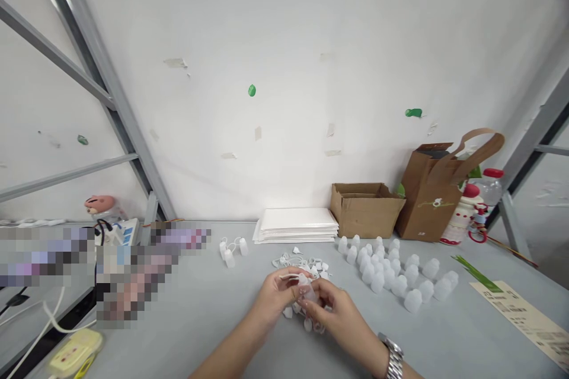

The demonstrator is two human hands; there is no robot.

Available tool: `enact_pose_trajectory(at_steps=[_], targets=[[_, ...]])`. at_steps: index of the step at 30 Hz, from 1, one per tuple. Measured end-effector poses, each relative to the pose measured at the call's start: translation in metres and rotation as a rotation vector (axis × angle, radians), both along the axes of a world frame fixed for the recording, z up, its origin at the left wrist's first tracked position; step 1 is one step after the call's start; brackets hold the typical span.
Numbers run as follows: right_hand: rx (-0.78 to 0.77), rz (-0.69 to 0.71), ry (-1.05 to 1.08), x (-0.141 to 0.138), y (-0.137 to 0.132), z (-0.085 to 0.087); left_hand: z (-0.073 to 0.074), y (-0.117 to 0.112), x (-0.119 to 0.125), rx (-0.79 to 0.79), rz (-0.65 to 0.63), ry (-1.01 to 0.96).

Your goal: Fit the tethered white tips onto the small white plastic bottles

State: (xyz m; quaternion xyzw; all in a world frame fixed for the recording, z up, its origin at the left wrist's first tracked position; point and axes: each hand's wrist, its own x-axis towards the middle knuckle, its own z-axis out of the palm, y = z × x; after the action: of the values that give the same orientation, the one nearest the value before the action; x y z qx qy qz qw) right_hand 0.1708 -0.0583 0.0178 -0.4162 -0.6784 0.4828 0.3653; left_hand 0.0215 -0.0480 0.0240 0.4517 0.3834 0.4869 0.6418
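My left hand (274,296) and my right hand (340,317) meet low in the middle of the grey table (200,314). Together they pinch a small translucent plastic bottle (306,288), fingers closed round it. Just behind and under the hands lies a heap of small white caps with loops (302,262). To the right stands a cluster of several translucent bottles (393,272). Two or three capped bottles (231,250) sit apart to the left. A metal watch (392,355) is on my right wrist.
A stack of white sheets (297,225), an open cardboard box (365,208) and a brown paper bag (433,195) line the wall. A red-capped bottle (489,186) stands far right. A printed paper (520,314) lies at right. A power strip (120,231) and yellow object (75,350) are at left.
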Motion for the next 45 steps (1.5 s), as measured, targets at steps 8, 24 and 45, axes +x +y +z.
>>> enact_pose_trajectory(at_steps=[8,24,45], targets=[[-0.014,-0.018,0.051,0.002,0.005,-0.002,0.007,-0.006,0.000,-0.021,0.001,-0.042],[0.579,-0.367,-0.409,0.000,0.001,-0.020,0.006,-0.006,0.004,-0.050,-0.092,-0.188],[0.476,-0.344,-0.360,-0.002,-0.003,-0.015,-0.008,0.000,-0.002,-0.167,-0.266,-0.395]])
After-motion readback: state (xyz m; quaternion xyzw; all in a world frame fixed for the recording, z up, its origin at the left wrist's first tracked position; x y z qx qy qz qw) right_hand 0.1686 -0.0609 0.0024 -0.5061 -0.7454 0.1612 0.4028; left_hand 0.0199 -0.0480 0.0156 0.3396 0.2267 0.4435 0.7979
